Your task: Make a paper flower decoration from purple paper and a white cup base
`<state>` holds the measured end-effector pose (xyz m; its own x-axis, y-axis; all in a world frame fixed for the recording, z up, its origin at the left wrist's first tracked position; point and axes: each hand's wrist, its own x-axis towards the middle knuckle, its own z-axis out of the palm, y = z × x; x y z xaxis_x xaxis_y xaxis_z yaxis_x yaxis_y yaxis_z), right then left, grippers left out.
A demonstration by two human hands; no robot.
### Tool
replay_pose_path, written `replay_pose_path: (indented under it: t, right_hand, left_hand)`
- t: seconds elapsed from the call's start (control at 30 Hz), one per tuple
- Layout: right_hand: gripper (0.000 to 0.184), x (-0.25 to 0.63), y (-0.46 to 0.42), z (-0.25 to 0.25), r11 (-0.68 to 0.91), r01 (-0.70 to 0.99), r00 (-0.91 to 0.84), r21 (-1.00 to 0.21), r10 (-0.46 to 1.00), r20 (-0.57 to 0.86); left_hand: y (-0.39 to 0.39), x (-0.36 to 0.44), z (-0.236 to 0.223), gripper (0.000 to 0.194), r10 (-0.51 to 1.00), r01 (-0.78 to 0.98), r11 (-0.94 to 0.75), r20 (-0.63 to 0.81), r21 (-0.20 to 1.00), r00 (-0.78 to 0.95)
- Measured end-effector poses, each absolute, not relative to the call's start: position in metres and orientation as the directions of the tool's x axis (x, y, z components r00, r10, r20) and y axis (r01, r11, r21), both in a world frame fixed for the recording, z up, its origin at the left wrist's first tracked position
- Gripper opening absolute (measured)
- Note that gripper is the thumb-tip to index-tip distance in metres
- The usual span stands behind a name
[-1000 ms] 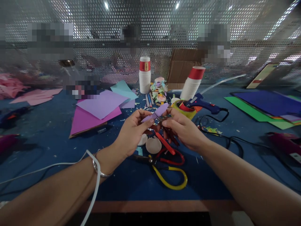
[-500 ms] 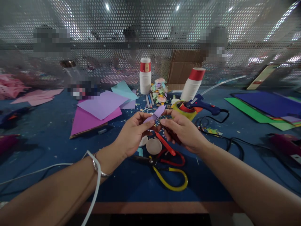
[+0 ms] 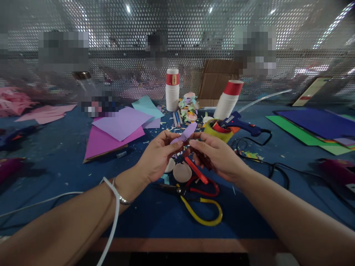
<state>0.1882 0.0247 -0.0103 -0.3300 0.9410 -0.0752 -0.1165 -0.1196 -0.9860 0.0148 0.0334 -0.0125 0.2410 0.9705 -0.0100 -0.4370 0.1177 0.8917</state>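
Observation:
My left hand (image 3: 159,155) pinches a small piece of light purple paper (image 3: 189,130) between thumb and fingers, its pointed end tilting up to the right. Against the paper's edge, my right hand (image 3: 215,153) is closed on a slim dark reddish-brown tool (image 3: 203,159); its kind is mostly hidden by the fingers. Below both hands lie large scissors (image 3: 179,190) with one red and one yellow handle. A red-orange stick-like object (image 3: 196,170) rests over the red handle. Beside it are a round pale disc (image 3: 182,172) and a second disc (image 3: 169,165) partly behind my left hand.
Purple paper sheets (image 3: 122,122) lie left, blue and green sheets (image 3: 318,123) right. Two paper cup stacks (image 3: 172,98) (image 3: 226,105) stand behind a decorated cup (image 3: 189,107). A blue glue gun (image 3: 241,123) rests on a yellow tape roll (image 3: 219,130). A white cable (image 3: 115,218) crosses my left forearm.
The purple paper has tilted slightly, showing more of its broad face. Both hands keep their grip in nearly the same place, and the whole view has shifted very slightly.

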Motion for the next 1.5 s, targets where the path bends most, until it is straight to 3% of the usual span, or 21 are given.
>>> replay_pose_path:
  t: [0.2, 0.4, 0.73, 1.5]
  right_hand:
    - [0.031, 0.1879, 0.0261, -0.0111, -0.109, -0.112, -0.325, -0.988, 0.943, -0.067]
    - [0.046, 0.1868, 0.0237, -0.0113, -0.082, -0.098, -0.340, -0.992, 0.939, -0.044]
    - [0.037, 0.1875, 0.0241, -0.0116, -0.050, -0.073, -0.309, -0.996, 0.951, -0.025]
    - [0.038, 0.1870, 0.0224, -0.0093, -0.111, -0.053, -0.316, -0.992, 0.945, -0.088]
  left_hand:
    - [0.0339, 0.0154, -0.0132, 0.022, 0.971, -0.434, 0.155, -0.055, 0.887, 0.233]
    - [0.0315, 0.0169, -0.0123, 0.020, 0.979, -0.414, 0.142, -0.067, 0.899, 0.192]
    - [0.0269, 0.0175, -0.0106, 0.022, 0.990, -0.281, 0.099, -0.064, 0.955, 0.129]
    - [0.0247, 0.0178, -0.0155, 0.023, 0.965, -0.311, 0.217, -0.156, 0.925, 0.210]
